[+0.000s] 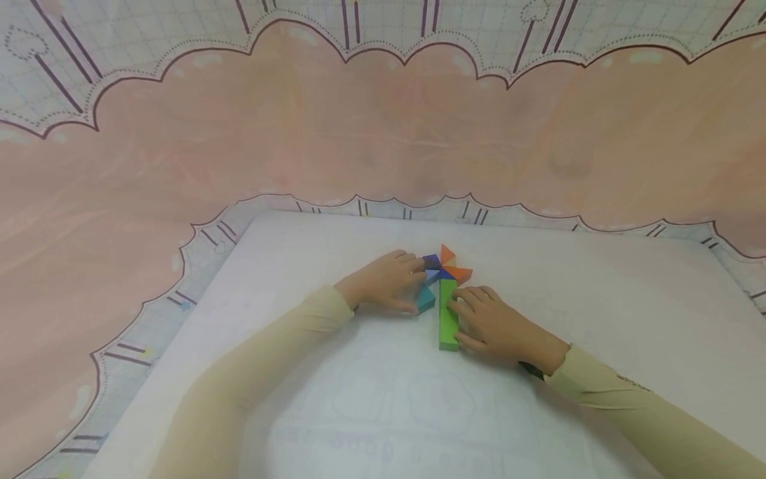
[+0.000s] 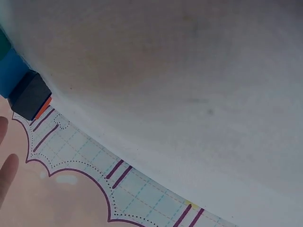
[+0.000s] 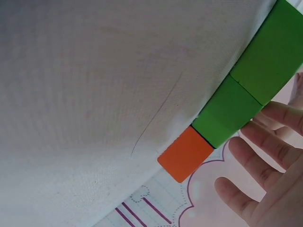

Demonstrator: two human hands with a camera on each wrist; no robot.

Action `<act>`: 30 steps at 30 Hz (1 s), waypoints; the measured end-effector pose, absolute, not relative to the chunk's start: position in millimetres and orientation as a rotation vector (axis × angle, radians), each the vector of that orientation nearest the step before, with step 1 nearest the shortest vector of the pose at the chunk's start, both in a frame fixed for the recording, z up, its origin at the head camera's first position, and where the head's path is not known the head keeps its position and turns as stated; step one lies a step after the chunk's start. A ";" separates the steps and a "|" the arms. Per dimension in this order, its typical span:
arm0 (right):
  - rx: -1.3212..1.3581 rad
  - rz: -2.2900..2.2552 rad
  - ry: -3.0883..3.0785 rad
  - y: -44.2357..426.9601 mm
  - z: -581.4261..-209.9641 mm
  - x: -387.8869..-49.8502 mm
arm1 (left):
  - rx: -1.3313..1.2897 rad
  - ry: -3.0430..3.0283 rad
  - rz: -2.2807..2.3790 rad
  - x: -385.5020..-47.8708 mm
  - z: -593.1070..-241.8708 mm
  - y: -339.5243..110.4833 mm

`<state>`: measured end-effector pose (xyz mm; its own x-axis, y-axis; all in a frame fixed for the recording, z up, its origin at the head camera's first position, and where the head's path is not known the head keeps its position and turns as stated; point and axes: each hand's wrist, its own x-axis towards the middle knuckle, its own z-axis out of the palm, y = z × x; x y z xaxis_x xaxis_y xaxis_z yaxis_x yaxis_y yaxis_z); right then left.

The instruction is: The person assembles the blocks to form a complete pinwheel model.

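A pinwheel-like figure of blocks lies on the white surface in the head view. Its stem is two green blocks (image 1: 449,322) end to end, and my right hand (image 1: 493,326) rests against their right side. In the right wrist view the fingers (image 3: 248,156) are nearly straight beside the green blocks (image 3: 232,111) and an orange block (image 3: 185,153). My left hand (image 1: 391,283) spreads at the figure's left, thumb by the teal block (image 1: 426,299), fingertips near the light blue block (image 1: 431,276) and dark blue block (image 1: 430,261). Orange triangular blocks (image 1: 461,274) sit at the right.
The white tabletop (image 1: 359,399) surrounds the blocks on all sides. Beyond its far edge hangs a pink cloth (image 1: 383,126) with a scalloped, checked border. Both forearms, in beige sleeves (image 1: 275,352), reach in from the near side.
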<state>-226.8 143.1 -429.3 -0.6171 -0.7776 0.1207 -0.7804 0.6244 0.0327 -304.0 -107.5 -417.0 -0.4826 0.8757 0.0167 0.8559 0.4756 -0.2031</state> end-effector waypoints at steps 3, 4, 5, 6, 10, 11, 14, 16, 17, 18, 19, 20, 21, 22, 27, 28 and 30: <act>1.313 0.036 -2.713 143.4 -429.3 -226.7 | -1.550 -2.591 0.256 -303.9 -417.2 -107.6; 1.317 0.036 -2.708 143.6 -429.3 -226.7 | -1.563 -2.583 0.248 -303.6 -416.9 -107.4; 1.321 0.038 -2.703 143.8 -429.4 -226.8 | -1.575 -2.575 0.239 -303.0 -416.5 -107.3; 1.326 0.037 -2.698 144.0 -429.6 -226.9 | -1.585 -2.570 0.234 -302.5 -416.1 -107.1; 1.340 0.036 -2.686 144.5 -430.1 -227.3 | -1.636 -2.538 0.201 -301.1 -416.2 -105.3; 1.341 0.034 -2.686 144.6 -430.2 -227.5 | -1.643 -2.531 0.202 -301.2 -416.7 -104.7; 1.341 0.028 -2.685 144.6 -430.7 -227.7 | -1.649 -2.512 0.218 -301.9 -418.4 -102.0; 1.338 0.023 -2.683 144.7 -430.9 -227.7 | -1.635 -2.510 0.241 -301.7 -418.1 -100.1; 1.337 0.021 -2.683 144.8 -431.2 -227.7 | -1.621 -2.513 0.256 -301.5 -418.0 -99.2; 1.335 0.020 -2.681 144.8 -431.3 -227.6 | -1.604 -2.522 0.266 -301.0 -417.5 -98.3; 1.334 0.018 -2.678 144.9 -431.4 -227.6 | -1.589 -2.531 0.276 -300.5 -416.9 -97.4; 1.333 0.015 -2.678 144.8 -431.3 -227.6 | -1.573 -2.539 0.283 -300.5 -416.9 -96.8; 1.332 0.013 -2.678 144.8 -431.2 -227.5 | -1.559 -2.548 0.288 -300.2 -416.5 -96.1; 1.332 0.012 -2.678 144.7 -431.1 -227.5 | -1.546 -2.557 0.291 -300.1 -416.5 -95.6; 1.334 0.009 -2.680 144.2 -430.3 -227.0 | -1.529 -2.571 0.313 -300.0 -416.3 -93.3; 1.334 0.010 -2.681 144.1 -430.2 -227.0 | -1.534 -2.567 0.316 -299.7 -416.0 -92.7; 1.335 0.014 -2.685 144.2 -429.9 -227.0 | -1.542 -2.556 0.321 -299.3 -415.5 -91.4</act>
<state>-227.0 144.2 -429.9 -0.5955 -0.7925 0.1316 -0.7938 0.6057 0.0551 -299.3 -91.4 -415.5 -0.4654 0.8851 0.0083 0.8555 0.4522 -0.2524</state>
